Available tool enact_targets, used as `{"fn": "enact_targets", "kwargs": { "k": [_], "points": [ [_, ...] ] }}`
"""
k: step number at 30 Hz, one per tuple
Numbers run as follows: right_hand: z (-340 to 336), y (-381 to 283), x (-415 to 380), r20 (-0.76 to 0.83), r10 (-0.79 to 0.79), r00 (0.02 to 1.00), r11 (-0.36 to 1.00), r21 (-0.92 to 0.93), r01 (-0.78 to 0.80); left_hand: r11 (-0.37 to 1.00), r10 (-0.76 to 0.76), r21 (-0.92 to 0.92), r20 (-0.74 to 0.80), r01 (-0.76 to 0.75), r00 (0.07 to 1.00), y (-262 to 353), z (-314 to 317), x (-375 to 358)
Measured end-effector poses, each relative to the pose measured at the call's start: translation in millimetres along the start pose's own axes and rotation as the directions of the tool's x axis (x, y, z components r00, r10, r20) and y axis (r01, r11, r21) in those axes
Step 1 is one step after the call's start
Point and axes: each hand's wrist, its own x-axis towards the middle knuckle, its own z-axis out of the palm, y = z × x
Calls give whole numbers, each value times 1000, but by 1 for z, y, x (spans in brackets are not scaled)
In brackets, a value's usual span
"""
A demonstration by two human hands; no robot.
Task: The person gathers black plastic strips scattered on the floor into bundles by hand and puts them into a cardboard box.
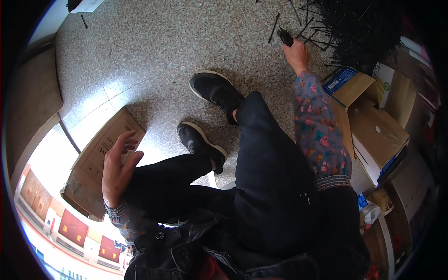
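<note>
My right hand (296,52) reaches forward to the speckled floor and is closed on a small bunch of thin black sticks (285,36). It sits at the edge of a large heap of the same black sticks (359,28) at the top right. My left hand (116,165) hovers open, fingers spread, above my left knee and next to a flat cardboard box (100,154). It holds nothing. My legs in black trousers and my two black shoes (215,91) stretch across the middle.
Open cardboard boxes (375,133) stand at the right, one with a blue printed flap (339,78). Loose black sticks (274,27) lie scattered on the floor near the heap. A paper sheet (86,4) lies at the top left. Stacked red cartons (72,228) show at the lower left.
</note>
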Motion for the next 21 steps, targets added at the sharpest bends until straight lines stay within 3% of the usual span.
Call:
{"fn": "enact_targets", "kwargs": {
  "k": [3,7,9,10,13,14,16,19,21],
  "points": [
    [5,5,10,73,113,991,953,275,-129,1000,-8,12,15,7,1000,4,-1,0],
    [19,-23,20,14,74,997,941,329,-75,1000,-1,-2,19,1,1000,5,0,2],
    [23,-43,18,-36,-135,990,971,195,139,1000,-10,6,14,10,1000,6,1,2],
    [20,-48,16,-37,-133,990,971,194,138,1000,-18,10,11,18,1000,5,1,1],
    [5,-58,13,272,-159,949,983,-42,176,999,-39,1,14,39,999,4,1,-1],
    [3,-51,14,269,-158,950,984,-43,175,999,-51,-5,16,51,999,4,1,0],
    [-5,-25,16,30,-259,966,950,-173,260,999,-45,0,10,45,999,3,1,1],
    [-27,15,24,27,-255,967,927,-277,252,999,-30,14,10,29,1000,3,1,0],
    [-35,36,34,-27,-349,937,892,-315,323,1000,-12,7,7,12,1000,4,1,1]
  ]
}}
